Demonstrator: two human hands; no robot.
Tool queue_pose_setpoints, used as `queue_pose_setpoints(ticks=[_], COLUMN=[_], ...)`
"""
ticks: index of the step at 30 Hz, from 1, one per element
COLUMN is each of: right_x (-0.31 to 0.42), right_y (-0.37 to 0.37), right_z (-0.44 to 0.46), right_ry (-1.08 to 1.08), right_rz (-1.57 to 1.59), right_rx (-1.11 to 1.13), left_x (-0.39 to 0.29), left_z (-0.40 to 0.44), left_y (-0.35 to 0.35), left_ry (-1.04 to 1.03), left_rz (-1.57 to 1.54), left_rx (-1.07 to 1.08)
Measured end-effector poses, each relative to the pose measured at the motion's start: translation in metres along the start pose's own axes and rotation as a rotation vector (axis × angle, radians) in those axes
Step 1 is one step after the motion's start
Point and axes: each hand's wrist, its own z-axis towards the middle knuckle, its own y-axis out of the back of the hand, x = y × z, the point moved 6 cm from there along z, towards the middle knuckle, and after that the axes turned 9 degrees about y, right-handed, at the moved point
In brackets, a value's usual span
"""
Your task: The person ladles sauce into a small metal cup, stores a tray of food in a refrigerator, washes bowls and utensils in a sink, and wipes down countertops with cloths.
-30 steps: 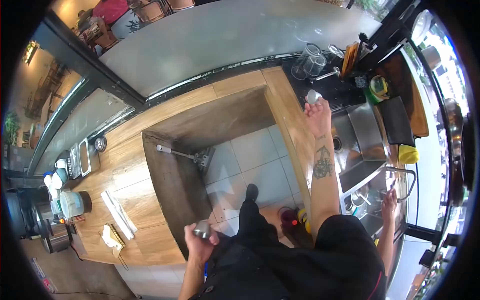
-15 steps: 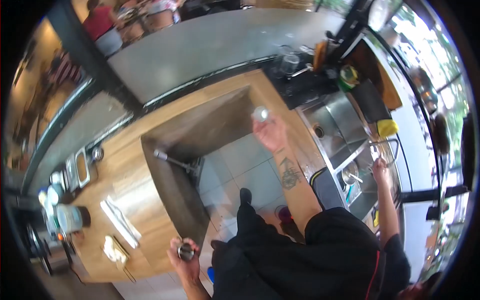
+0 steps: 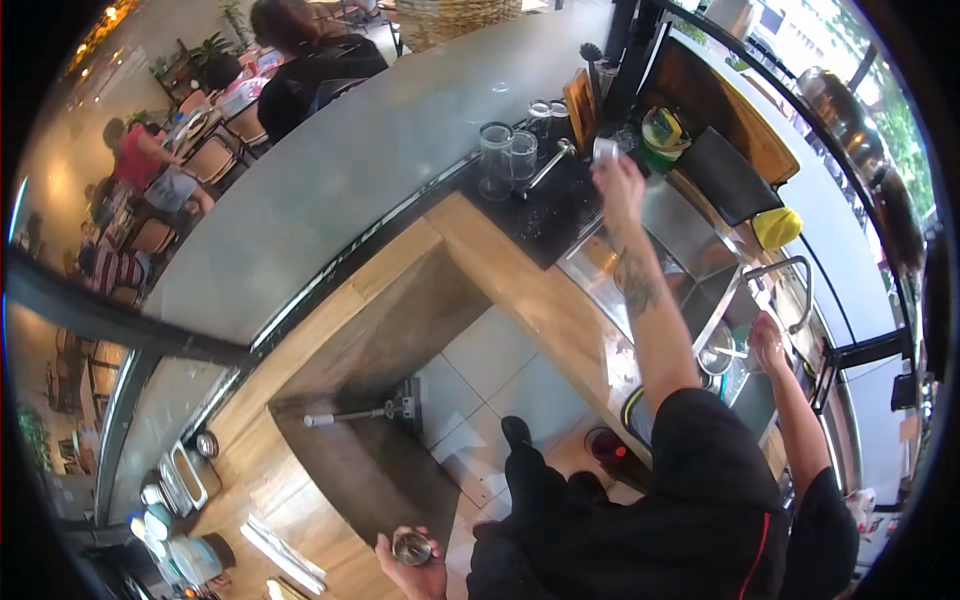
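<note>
At the bottom of the view my left hand (image 3: 420,578) is closed around a small metal cup (image 3: 411,547), its round opening facing up, beside the corner of the wooden counter (image 3: 318,512). My tattooed right arm reaches up over the sink area. My right hand (image 3: 621,188) grips a small pale cup (image 3: 605,151) at its fingertips, above the right end of the black drain mat (image 3: 540,222). Several clear glasses (image 3: 496,160) and a metal rinser tap (image 3: 549,168) stand to the left of that hand.
A co-worker's hand (image 3: 767,340) is at the sink by the curved faucet (image 3: 806,290). A yellow cloth (image 3: 777,228), a black mat (image 3: 722,175) and a green container (image 3: 662,140) lie beyond the sink. White folded towels (image 3: 284,556) are on the left counter. People sit behind the glass.
My right hand with the pale cup has moved from over the floor opening to the drain mat by the sink. My left hand still holds the metal cup. The view has turned.
</note>
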Motion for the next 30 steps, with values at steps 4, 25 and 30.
queue_pose_setpoints(ticks=[4, 25, 30], right_x=[0.029, -0.064, 0.0], right_y=[-0.023, -0.082, -0.055], right_z=[0.151, 0.334, 0.249], right_ry=[0.54, 1.045, 1.365], right_rz=[-0.827, -1.651, -1.303], right_rx=[-0.134, 0.465, 0.179], left_x=[0.011, -0.047, -0.053], left_z=[0.007, 0.01, 0.011], left_y=[-0.063, -0.125, -0.103], left_ry=[0.011, -0.197, -0.297], left_rz=[0.109, -0.089, -0.016], left_rx=[-0.063, -0.02, -0.06])
